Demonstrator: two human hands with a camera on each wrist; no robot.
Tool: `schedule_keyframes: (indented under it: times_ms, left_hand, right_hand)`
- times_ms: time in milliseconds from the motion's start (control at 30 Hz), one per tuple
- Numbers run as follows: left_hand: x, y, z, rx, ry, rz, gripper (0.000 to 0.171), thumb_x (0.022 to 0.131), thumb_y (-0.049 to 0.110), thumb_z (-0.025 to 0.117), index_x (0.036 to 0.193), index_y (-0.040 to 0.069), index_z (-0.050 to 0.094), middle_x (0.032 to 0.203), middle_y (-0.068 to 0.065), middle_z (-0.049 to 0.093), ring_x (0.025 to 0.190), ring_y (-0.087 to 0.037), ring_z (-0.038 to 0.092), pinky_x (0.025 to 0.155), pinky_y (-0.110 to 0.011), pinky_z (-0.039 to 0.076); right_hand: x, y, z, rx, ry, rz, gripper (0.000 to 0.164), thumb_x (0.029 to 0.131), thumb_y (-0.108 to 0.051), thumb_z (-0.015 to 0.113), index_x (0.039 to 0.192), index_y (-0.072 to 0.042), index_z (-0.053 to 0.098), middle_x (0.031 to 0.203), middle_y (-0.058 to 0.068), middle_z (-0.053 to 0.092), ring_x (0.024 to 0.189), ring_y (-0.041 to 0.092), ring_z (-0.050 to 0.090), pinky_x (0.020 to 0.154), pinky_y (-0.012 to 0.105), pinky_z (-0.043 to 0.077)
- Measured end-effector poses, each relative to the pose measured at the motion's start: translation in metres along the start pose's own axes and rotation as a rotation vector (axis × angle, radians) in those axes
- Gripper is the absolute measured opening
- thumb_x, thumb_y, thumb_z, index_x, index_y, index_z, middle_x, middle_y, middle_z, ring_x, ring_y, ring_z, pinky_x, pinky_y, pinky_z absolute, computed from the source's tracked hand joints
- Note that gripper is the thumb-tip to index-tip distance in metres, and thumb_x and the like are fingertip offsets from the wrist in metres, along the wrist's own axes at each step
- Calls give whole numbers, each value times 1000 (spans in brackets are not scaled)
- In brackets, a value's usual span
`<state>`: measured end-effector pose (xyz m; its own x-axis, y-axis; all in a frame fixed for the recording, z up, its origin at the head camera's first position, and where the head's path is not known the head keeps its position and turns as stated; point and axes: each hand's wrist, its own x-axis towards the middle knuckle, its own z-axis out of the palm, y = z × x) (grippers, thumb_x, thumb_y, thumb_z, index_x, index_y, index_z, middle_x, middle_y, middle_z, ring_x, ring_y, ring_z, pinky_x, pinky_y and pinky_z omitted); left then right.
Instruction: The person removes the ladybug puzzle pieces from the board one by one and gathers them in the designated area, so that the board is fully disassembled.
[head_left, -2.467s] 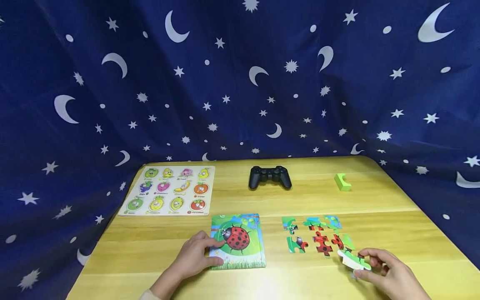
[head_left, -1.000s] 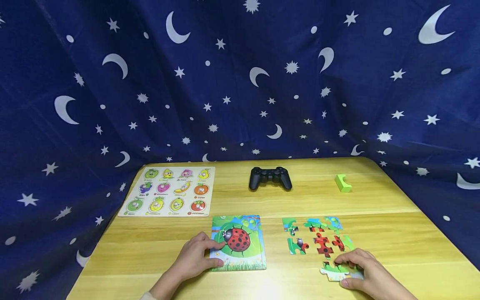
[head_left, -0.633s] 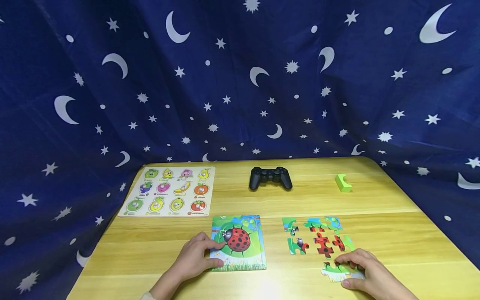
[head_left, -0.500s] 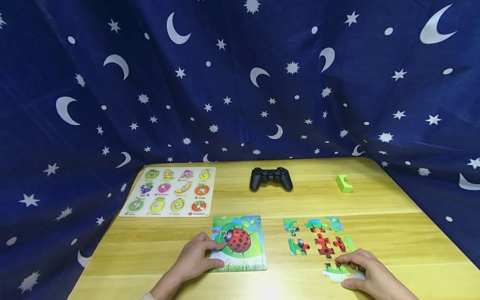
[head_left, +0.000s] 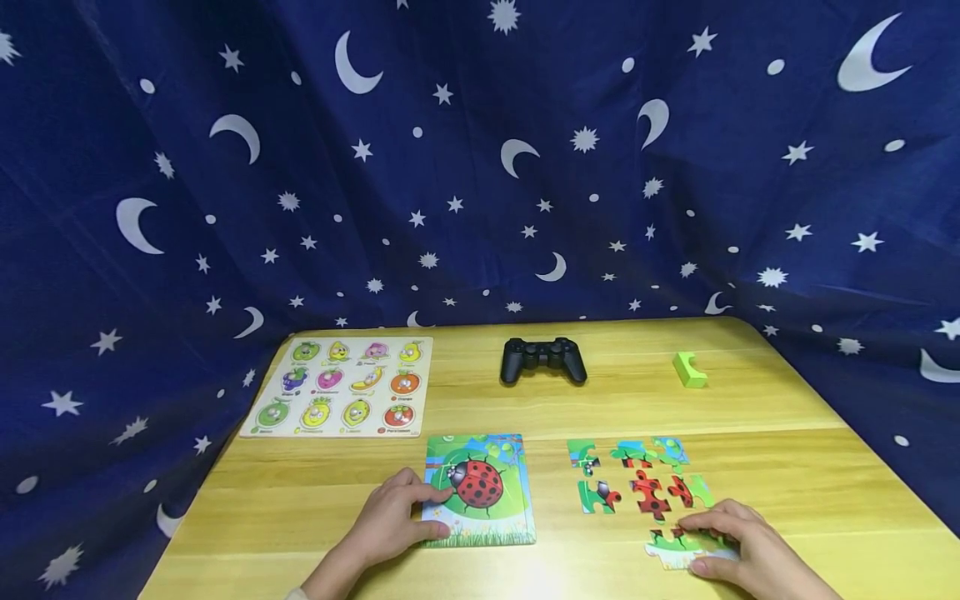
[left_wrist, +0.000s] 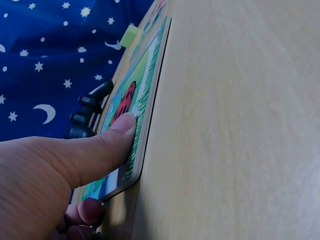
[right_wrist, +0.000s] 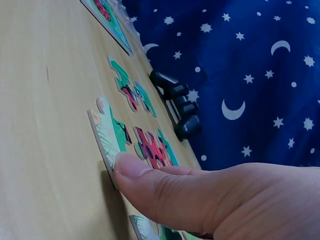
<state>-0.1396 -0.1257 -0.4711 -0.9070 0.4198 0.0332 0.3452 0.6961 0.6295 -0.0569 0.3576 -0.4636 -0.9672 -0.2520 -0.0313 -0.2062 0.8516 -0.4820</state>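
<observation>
On the left, the ladybird puzzle board (head_left: pixel 495 521) lies flat on the table. My left hand (head_left: pixel 393 515) holds its left side; in the left wrist view the thumb (left_wrist: pixel 122 132) presses its top and the other fingers curl at the edge. My right hand (head_left: pixel 750 550) pinches a green-and-white grass jigsaw piece (head_left: pixel 670 552) between thumb and forefinger. This piece sits just below the red spotted centre piece (head_left: pixel 651 496). Another grass piece (right_wrist: pixel 141 227) is partly hidden under the right hand.
More jigsaw pieces lie loosely grouped, including a ladybird-head piece (head_left: pixel 597 497) and a blue corner piece (head_left: pixel 670 450). Behind stand a black game controller (head_left: pixel 543 358) and a lime-green block (head_left: pixel 688 369). A fruit peg board (head_left: pixel 337 387) lies back left; a starry curtain (head_left: pixel 480 167) hangs behind.
My right hand has brought the grass piece down from a tilted, raised position, leftward, to flat below the red piece. It then shifts slightly right. My left hand stays on the board.
</observation>
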Motion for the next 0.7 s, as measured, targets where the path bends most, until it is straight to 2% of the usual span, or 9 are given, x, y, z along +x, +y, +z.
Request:
schedule_keyframes:
  times_ms: [300, 533, 600, 700]
  left_hand:
    - [-1, 1, 2, -6, -8, -6, 52, 70, 51, 81, 117, 29, 73, 82, 8, 41, 72, -1, 33, 66, -22, 27]
    - [-1, 2, 2, -12, -10, -2, 53, 70, 51, 81, 117, 28, 73, 82, 8, 42, 72, -1, 34, 65, -21, 28]
    - [-1, 2, 1, -11, -6, -2, 53, 70, 50, 81, 117, 28, 73, 82, 8, 42, 72, -1, 34, 65, -21, 28]
    - [-1, 2, 1, -15, -5, -3, 53, 70, 49, 81, 117, 27, 73, 82, 9, 42, 72, -1, 34, 65, -21, 28]
  right_hand:
    - [-2, 2, -1, 20, 6, -34, 35, 80, -38, 77, 111, -23, 71, 98, -12, 58, 88, -11, 39, 70, 17, 39]
    - [0, -9, -1, 8, 31, 8, 34, 79, -42, 77, 109, -27, 71, 97, -13, 57, 87, -10, 39, 70, 17, 38]
    - [5, -18, 1, 21, 57, -16, 34, 79, -41, 78, 108, -26, 72, 97, -13, 56, 87, -9, 39, 70, 18, 38]
    - [18, -39, 7, 48, 146, -114, 31, 78, -36, 80, 106, -25, 72, 94, -14, 55, 86, -5, 41, 68, 19, 38]
